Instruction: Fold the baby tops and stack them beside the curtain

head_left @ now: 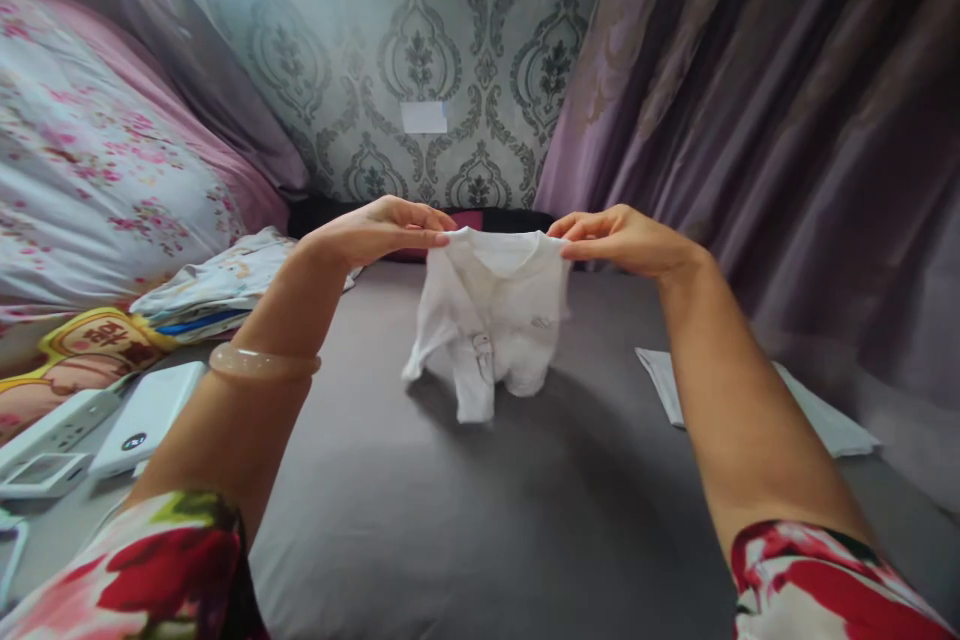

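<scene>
A small white baby shirt (491, 305) hangs stretched between my two hands, just over the grey sheet (465, 520). My left hand (386, 228) pinches its left shoulder, and my right hand (611, 238) pinches the right shoulder. The neckline faces up, and the lower part and one sleeve droop toward the bed, with a small dark print on the front. Partly behind my right forearm lies a folded white cloth (821, 410) on the sheet.
To the left are a white power bank (150, 417), a power strip (56, 430), a yellow printed cushion (90, 350) and a pile of folded cloth (214, 285). Floral bedding (97, 150) rises behind them. Purple curtains (750, 140) hang on the right, beside a patterned wall (360, 80).
</scene>
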`<act>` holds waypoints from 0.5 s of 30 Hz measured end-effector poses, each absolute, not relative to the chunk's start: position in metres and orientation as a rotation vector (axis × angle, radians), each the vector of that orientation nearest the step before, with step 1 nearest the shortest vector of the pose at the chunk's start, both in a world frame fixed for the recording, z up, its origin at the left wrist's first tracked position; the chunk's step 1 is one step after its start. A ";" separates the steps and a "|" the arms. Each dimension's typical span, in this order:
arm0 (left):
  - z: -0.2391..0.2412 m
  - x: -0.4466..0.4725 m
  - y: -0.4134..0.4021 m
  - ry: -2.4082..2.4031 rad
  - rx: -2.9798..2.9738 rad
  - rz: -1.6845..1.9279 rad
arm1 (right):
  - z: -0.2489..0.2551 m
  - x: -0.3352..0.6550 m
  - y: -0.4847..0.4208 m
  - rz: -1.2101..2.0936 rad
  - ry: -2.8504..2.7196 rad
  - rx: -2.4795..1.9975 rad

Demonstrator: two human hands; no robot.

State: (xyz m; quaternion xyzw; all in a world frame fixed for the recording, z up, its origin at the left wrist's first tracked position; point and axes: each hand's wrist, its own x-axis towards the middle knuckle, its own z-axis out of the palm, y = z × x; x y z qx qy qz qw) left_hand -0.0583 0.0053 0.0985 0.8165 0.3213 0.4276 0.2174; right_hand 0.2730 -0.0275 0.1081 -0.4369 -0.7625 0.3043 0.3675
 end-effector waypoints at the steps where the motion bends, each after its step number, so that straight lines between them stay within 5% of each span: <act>1: 0.097 -0.059 0.006 0.803 2.210 1.125 | 0.108 0.273 -0.028 0.811 -1.958 -1.102; 15: 0.096 -0.054 0.004 0.806 2.035 1.123 | 0.103 0.287 -0.028 0.955 -1.895 -0.917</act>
